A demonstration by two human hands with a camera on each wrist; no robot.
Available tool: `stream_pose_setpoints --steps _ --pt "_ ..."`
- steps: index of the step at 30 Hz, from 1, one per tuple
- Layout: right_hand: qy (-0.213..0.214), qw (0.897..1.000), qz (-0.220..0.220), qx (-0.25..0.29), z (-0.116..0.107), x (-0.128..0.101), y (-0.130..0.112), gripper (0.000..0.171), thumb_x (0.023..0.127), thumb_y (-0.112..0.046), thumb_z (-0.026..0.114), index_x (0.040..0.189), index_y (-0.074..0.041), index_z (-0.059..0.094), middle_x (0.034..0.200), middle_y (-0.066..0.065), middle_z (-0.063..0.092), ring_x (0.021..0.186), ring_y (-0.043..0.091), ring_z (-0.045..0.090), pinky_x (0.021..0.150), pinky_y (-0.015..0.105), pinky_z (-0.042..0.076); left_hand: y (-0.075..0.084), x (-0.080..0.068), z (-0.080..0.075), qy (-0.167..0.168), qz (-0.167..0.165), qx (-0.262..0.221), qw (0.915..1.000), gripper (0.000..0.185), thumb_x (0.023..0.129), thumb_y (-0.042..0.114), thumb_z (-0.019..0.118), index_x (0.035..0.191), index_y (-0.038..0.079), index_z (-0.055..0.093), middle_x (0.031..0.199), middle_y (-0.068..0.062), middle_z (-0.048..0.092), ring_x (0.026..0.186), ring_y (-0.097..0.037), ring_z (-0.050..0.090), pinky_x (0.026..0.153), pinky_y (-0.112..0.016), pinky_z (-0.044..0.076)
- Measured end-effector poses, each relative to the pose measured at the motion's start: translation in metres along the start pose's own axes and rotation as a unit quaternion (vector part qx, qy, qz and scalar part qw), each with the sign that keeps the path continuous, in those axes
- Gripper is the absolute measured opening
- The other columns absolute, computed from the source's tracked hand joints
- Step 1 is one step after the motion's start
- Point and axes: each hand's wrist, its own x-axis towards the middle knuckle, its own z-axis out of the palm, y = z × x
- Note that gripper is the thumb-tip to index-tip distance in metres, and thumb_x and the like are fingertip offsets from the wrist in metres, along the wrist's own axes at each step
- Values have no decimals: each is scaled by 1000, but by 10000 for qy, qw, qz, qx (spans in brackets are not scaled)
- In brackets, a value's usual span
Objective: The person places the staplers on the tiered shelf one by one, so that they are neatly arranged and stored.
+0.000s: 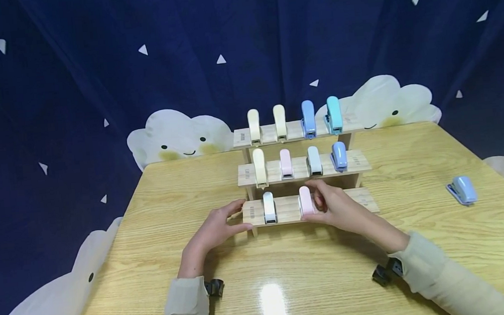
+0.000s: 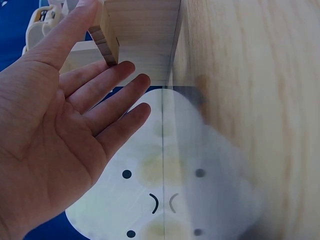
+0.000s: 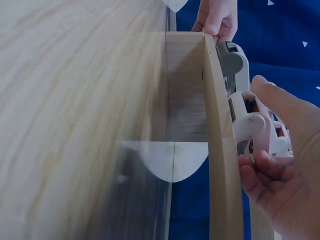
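My head camera is looking down across the bench [image 1: 153, 266]; both wrist cameras are sitting close, sharing the wooden rack's bottom shelf [image 3: 220, 150].

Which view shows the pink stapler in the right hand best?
The head view: the pink stapler stands whole on the bottom shelf, the right hand gripping it. The right wrist view shows only its front end, close up; the left wrist view misses it.

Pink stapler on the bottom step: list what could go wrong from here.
1. The right hand pinches the pink stapler near the step's front edge; let go carelessly, it might tip off.
2. The left hand only touches the wooden rack with straight fingers, so a push could slide it and shake the staplers above.
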Motion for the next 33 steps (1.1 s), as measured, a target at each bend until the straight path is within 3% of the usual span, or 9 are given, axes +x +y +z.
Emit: stream_pose_setpoints --steps 9,15,20,27,33 --pt "593 9973 -325 -271 -35 -18 4 68 70 -14 88 128 -1 53 72 -4 52 66 3 45 55 18 40 3 1 -1 -26 -24 68 10000 80 85 42 74 151 16 38 150 -12 48 140 -29 45 118 -48 35" --pt "1401 9862 -771 -421 -75 -36 27 74 59 2 88 126 2 58 76 -4 55 73 -1 52 70 6 45 4 0 -1 -21 -62 96 9999 81 84 43 74 152 16 38 149 -13 49 140 -29 45 119 -48 34" --pt "1581 9844 -177 -748 -108 -60 54 74 59 5 88 127 0 58 82 -6 55 80 -10 51 78 -1 40 4 -2 -1 -18 -55 62 10000 81 85 43 74 152 16 37 150 -12 48 140 -29 45 118 -49 35" --pt "1549 9832 747 -616 -144 -98 97 69 67 6 84 130 2 56 95 -24 51 86 -13 48 78 -5 37 3 -3 -1 -37 -76 -24 10000 81 85 44 73 152 18 37 152 -8 46 141 -27 44 118 -49 35" --pt "1383 9771 1293 -972 -166 -130 133 70 70 -2 86 132 3 53 99 -30 44 88 -17 41 73 -5 34 2 -3 -1 -17 -81 -49 10000 81 84 45 73 152 19 37 152 -9 46 141 -27 44 118 -49 34"
